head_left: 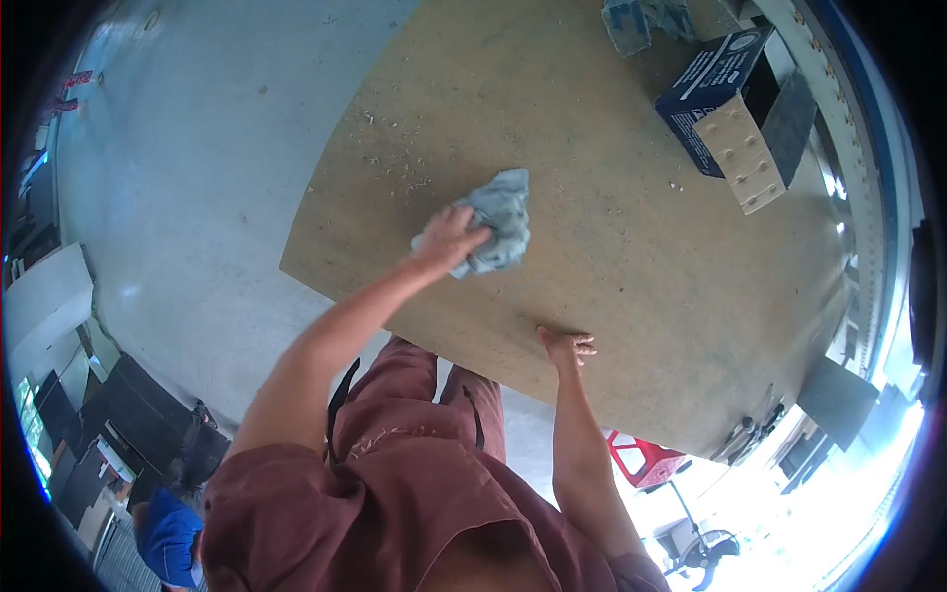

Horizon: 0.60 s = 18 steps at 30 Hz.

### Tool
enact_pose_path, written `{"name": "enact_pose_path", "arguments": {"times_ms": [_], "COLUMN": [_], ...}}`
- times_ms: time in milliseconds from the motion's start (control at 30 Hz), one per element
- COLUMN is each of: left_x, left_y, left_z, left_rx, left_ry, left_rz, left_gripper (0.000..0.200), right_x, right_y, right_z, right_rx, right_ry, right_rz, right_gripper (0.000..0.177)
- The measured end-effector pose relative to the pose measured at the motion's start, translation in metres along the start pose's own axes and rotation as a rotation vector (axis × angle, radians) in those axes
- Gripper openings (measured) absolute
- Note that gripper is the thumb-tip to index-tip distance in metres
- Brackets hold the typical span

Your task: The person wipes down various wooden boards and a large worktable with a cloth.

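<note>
My left hand (451, 240) presses down on a crumpled light blue-grey cloth (503, 219), its fingers closed over the cloth's left part. The cloth lies on a large brown board (671, 286), just right of a scatter of small pale crumbs (409, 178). Near the board's front edge my right hand (566, 346) rests with its fingers apart and nothing in it.
A dark blue box (715, 94) with an open flap stands at the back right, beside clear plastic (627, 25). Tools (755, 429) lie at the right front corner. A red stool (643, 462) is below the edge. A person in a blue cap (168, 538) is at lower left.
</note>
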<state>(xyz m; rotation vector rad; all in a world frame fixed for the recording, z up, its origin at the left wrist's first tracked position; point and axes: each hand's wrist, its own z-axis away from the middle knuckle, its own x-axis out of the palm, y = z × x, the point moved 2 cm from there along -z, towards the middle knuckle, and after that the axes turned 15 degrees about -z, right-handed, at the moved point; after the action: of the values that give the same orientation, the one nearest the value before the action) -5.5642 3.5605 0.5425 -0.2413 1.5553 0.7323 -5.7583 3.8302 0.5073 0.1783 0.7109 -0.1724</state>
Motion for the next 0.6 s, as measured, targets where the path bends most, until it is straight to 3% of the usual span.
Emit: {"name": "enact_pose_path", "arguments": {"times_ms": [67, 100, 133, 167, 200, 233, 300, 333, 400, 500, 533, 567, 600], "left_x": [-0.035, -0.061, -0.061, -0.076, -0.034, -0.083, -0.121, -0.124, -0.124, -0.081, -0.059, -0.058, -0.045], "left_y": [-0.053, -0.079, -0.12, -0.16, -0.233, -0.241, -0.261, -0.258, -0.229, -0.108, -0.049, 0.003, 0.051], "left_z": [-0.015, -0.017, -0.011, -0.013, 0.005, 0.001, 0.005, -0.003, -0.023, -0.076, -0.094, -0.109, -0.122], "left_rx": [-0.56, -0.592, -0.739, -0.909, -0.919, -1.095, -0.706, -0.693, -0.547, -0.24, -0.585, -0.505, -0.244], "left_ry": [-0.29, -0.146, -0.043, -0.107, 0.351, 0.236, 0.191, 0.194, 0.306, 0.196, 0.242, -0.034, -0.086], "left_rz": [0.43, 0.395, 0.142, 0.225, 0.046, 0.127, -0.609, -0.607, -0.501, -0.291, 0.337, 0.62, 0.416], "left_gripper": [0.037, 0.039, 0.043, 0.046, 0.046, 0.041, 0.036, 0.036, 0.034, 0.025, 0.031, 0.038, 0.04], "right_x": [0.002, 0.003, 0.003, 0.003, 0.003, 0.001, -0.001, 0.0, 0.002, -0.001, -0.001, 0.001, 0.003], "right_y": [-0.001, 0.0, -0.001, -0.002, 0.0, 0.001, -0.003, -0.001, -0.002, 0.001, 0.002, 0.002, 0.004], "right_z": [-0.004, -0.005, -0.005, -0.005, -0.003, -0.003, 0.001, 0.001, -0.001, -0.003, -0.005, -0.007, -0.008], "right_rx": [0.032, 0.054, 0.051, 0.045, 0.046, 0.051, 0.033, 0.041, 0.074, 0.041, 0.038, 0.038, 0.04], "right_ry": [-0.003, -0.007, -0.009, -0.008, -0.005, -0.004, -0.019, -0.017, -0.007, -0.062, -0.05, -0.037, -0.025], "right_rz": [-0.001, -0.006, -0.009, -0.011, -0.012, -0.018, 0.02, 0.009, 0.003, -0.018, -0.031, -0.02, -0.006], "right_gripper": [0.129, 0.129, 0.129, 0.129, 0.128, 0.128, 0.128, 0.128, 0.132, 0.133, 0.133, 0.133, 0.133]}}
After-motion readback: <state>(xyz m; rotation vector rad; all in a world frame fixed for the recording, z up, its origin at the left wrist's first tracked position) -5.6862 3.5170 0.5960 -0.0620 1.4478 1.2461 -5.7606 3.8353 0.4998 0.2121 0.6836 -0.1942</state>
